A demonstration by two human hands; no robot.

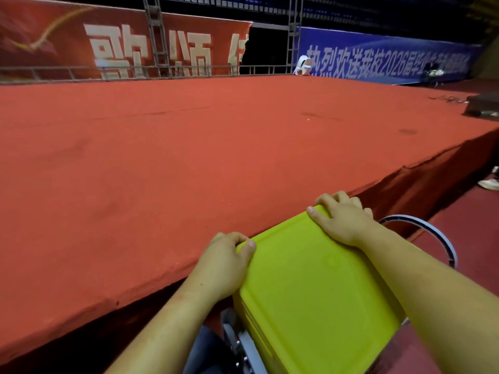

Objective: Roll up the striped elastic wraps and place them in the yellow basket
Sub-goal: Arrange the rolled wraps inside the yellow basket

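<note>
Now your left hand (225, 259) and right hand (344, 221) are clasping the far corners of the yellow basket (310, 287). Just beyond your fingers, you are risking bumping it on the stage (151, 265) edge.

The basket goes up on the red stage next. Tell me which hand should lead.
Left, narrowly. The left hand and right hand each grip a far corner of the yellow basket, but the left overlaps the red stage top, while the right sits at its edge.
</note>
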